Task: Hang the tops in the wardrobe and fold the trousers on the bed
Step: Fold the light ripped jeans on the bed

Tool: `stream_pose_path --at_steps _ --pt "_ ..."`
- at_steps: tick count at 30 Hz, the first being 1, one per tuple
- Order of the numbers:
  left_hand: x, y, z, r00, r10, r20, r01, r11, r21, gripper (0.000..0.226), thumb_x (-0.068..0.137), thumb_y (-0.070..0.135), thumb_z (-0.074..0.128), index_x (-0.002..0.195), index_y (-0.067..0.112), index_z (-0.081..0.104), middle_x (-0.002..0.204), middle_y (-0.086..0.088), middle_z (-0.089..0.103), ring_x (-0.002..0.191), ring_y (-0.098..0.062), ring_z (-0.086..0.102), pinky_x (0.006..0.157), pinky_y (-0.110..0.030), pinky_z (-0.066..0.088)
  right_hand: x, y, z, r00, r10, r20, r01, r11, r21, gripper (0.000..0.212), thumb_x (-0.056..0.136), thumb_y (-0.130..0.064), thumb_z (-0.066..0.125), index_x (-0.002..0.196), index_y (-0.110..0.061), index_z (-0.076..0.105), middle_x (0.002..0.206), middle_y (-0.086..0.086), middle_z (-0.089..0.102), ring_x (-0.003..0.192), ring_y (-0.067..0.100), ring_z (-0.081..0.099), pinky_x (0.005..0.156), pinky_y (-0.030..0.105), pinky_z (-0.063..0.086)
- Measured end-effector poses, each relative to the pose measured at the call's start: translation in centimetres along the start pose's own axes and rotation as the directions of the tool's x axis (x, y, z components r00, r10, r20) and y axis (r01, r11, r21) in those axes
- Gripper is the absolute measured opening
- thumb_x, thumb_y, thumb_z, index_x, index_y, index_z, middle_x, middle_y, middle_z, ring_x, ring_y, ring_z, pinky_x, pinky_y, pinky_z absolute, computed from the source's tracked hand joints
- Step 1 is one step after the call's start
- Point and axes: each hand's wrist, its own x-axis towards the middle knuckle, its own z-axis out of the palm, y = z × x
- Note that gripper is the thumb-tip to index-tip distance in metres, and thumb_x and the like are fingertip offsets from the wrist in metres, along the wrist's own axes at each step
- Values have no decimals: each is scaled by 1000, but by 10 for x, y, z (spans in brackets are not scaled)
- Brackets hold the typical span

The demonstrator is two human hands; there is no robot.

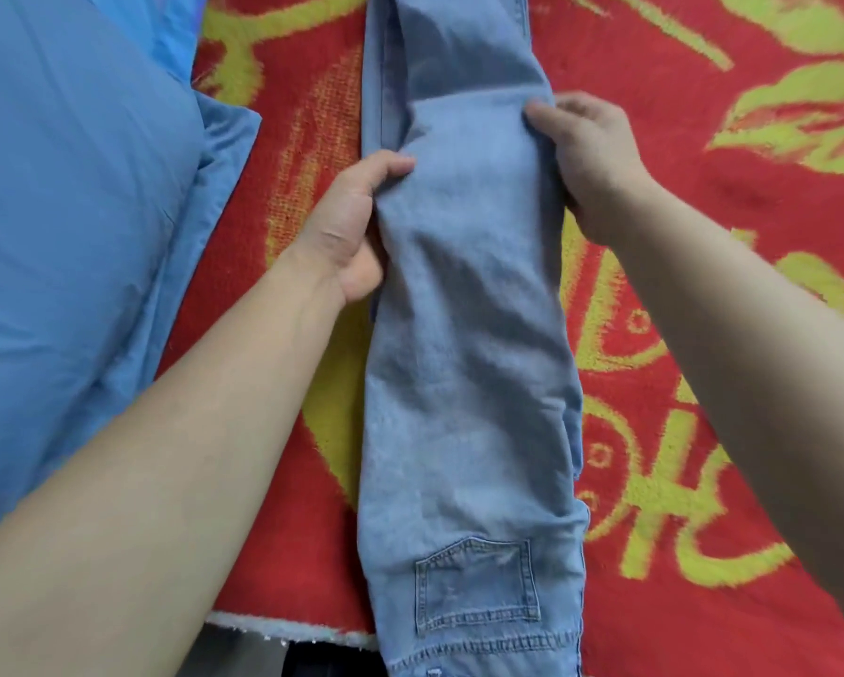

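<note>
A blue pillow (68, 197) occupies the left edge of the bed, resting on a red blanket (703, 188) with a yellow pattern. The near edge of the blanket shows a white fleece border (283, 630) at the bottom of the view.

The left hand (346, 227) sits just right of the pillow, against the left edge of the jeans. Its thumb lies on top of the denim and its fingers curl beneath, so the hand is clenched on the left edge of the fabric.

The light blue jeans (468, 364) lie lengthwise along the middle of the blanket, running from the near edge toward the far edge. The legs are laid one over the other. A back pocket (478, 586) and the waistband (483, 649) sit at the near end. At the level of the hands the fabric is raised and creased across its width.

The right hand (591, 163) is against the right edge of the jeans, opposite the left hand and slightly farther away. Its fingers press into the gathered denim, grasping that edge.
</note>
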Motion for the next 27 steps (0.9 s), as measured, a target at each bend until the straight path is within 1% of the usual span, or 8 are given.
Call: stream_pose_path --at_steps 3,8,13,16,20,23,25,27 --pt "-3 -6 9 989 -129 -71 138 980 146 30 91 11 53 118 6 65 117 -17 69 110 -32 65 96 -45 53 -8 32 -20 969 244 28 -203 861 -467 13 89 -23 63 87 -10 67 83 9 58 74 20 52 62 35 41" --pt "-2 -5 5 990 -108 -88 115 990 85 18 93 17 60 105 8 69 96 -11 74 90 -25 72 74 -35 60 -11 33 -32 886 444 138 -318 795 -516 10 80 -18 66 86 -11 64 77 9 54 66 20 49 57 32 41" --pt "4 17 9 999 -37 12 37 998 42 34 95 21 56 123 4 64 115 -15 70 109 -31 67 86 -41 57 -15 16 -32 961 235 143 -240 970 20 10 78 -5 57 72 -13 57 61 3 46 55 15 37 54 25 28" --pt "8 33 14 990 19 139 -25 999 41 35 97 32 55 123 10 64 126 -17 65 115 -34 63 97 -47 51 -10 -4 -35 919 187 346 -321 865 386 10 78 -7 46 78 -13 53 67 4 35 59 20 22 58 23 22" --pt "13 36 12 989 102 106 -107 993 49 26 93 14 60 117 4 66 114 -19 69 107 -33 66 88 -42 55 -6 -16 -32 850 186 492 -452 738 501 34 86 -32 62 112 -11 60 109 18 58 97 37 58 91 33 46" --pt "11 24 -6 999 -35 7 31 932 360 13 91 13 63 99 7 71 93 -10 75 87 -27 70 69 -31 59 -12 0 -26 882 299 364 -349 934 79 24 92 -18 66 116 -16 66 102 7 71 90 24 67 74 34 53" --pt "4 8 -22 956 -174 -238 294 607 738 11 87 21 70 87 10 66 73 -4 68 62 -16 60 48 -23 50 -23 13 -27 915 325 239 -224 902 -370 32 87 -8 68 111 -26 58 82 4 62 61 19 55 51 28 43" --pt "-1 -6 -34 883 -264 -389 464 364 808 29 79 24 80 99 9 65 88 -6 68 68 -16 58 49 -26 47 -29 21 -29 928 318 196 -157 809 -567 28 81 -12 72 98 -30 57 72 -2 56 50 12 47 42 23 34"
